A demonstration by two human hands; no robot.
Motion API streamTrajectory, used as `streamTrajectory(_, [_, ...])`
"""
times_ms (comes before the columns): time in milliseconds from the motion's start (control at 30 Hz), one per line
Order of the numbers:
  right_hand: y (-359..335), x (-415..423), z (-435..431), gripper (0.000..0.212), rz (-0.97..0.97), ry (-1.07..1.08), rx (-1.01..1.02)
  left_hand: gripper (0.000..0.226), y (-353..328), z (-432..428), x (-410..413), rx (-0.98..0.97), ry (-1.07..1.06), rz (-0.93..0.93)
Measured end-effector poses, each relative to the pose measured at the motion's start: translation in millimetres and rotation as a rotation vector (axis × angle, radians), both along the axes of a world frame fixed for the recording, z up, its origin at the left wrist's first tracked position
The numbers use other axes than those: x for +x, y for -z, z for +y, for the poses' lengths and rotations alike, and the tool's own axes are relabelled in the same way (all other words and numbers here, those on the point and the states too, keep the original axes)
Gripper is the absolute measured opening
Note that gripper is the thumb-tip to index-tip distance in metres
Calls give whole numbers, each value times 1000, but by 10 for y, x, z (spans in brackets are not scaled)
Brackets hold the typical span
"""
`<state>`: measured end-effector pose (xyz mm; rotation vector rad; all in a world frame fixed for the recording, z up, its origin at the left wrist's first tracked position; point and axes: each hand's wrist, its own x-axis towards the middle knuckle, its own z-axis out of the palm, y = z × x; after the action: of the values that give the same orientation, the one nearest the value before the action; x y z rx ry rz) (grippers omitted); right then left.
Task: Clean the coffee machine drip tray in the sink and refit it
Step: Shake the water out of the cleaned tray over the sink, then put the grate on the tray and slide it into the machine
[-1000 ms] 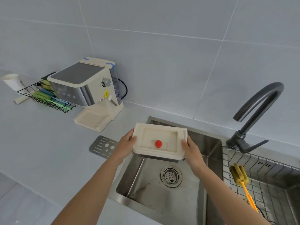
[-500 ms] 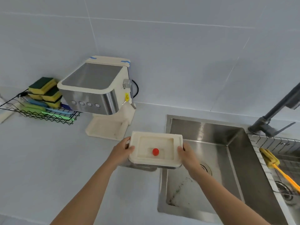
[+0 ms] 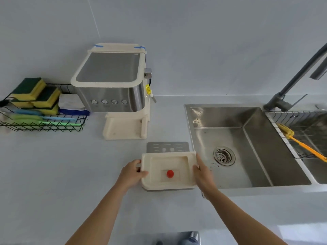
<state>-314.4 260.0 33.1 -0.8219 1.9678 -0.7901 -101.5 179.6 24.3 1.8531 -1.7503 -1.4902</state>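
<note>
Two hands on the drip tray [image 3: 169, 162] right now, one at each short end. The left hand [image 3: 131, 171] has its thumb over the rim and the fingers curled around the edge, and the right hand [image 3: 203, 172] clamps the opposite end the same way, though most of those fingers are tucked under where I can't see them. The tray sits low in the centre of the frame, over the countertop [image 3: 70, 165] and just left of the sink [image 3: 256, 147] rim, so it's not in the basin. I can't tell if it's resting on the counter or held just above it. Its long axis runs left to right across the picture, with the little red float [image 3: 170, 173] showing in the recess. What matters for the refit is that the coffee machine [image 3: 109, 80] and its open base [image 3: 123, 129] are up and to the left of the tray, so the left hand is the nearer one. My guess is the tray has to travel away and leftward, roughly keeping that sideways orientation, to slide into the base. The metal grate [image 3: 167, 145] lies flat on the counter just past the tray's far edge, partly hidden behind it. It's not back on yet, so I'd say that bit is still to do.
</note>
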Motion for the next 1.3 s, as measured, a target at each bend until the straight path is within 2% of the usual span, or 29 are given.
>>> streamTrajectory(333, [125,111,99,55,65,-12,58,37,101,10,35,3,133,-150])
streamTrajectory(533, [217,45,73,41,65,-46,102,41,113,-36,-12,22,204,-275])
streamTrajectory(633, [163,11,31,28,55,-50,110,32,94,-97,-18,50,220,-307])
streamTrajectory(700, [76,-26,-23,39,61,-30,95,30,42,-155,-48,31,203,-336])
streamTrajectory(767, [-32,-75,-102,44,70,-8,72,48,-3,-245,-90,9,101,-297])
streamTrajectory(833, [-92,-145,-217,44,46,2,60,57,-38,-343,-150,16,-8,-173])
streamTrajectory(933, [-116,-219,-415,56,-5,-3,95,52,-1,-471,-268,41,-139,-45])
streamTrajectory(967, [-124,-230,-471,57,-19,-5,106,44,11,-505,-301,66,-196,9])
streamTrajectory(1033, [-110,-251,-580,57,-41,6,125,12,33,-557,-363,103,-258,61])
streamTrajectory(1200, [17,-295,-777,61,-144,51,151,31,78,-679,-492,153,-261,15])
streamTrajectory(1267, [77,-318,-814,47,-178,86,169,30,89,-718,-536,176,-282,1])
streamTrajectory(1300, [108,-329,-833,25,-187,106,181,29,109,-743,-549,195,-300,2])
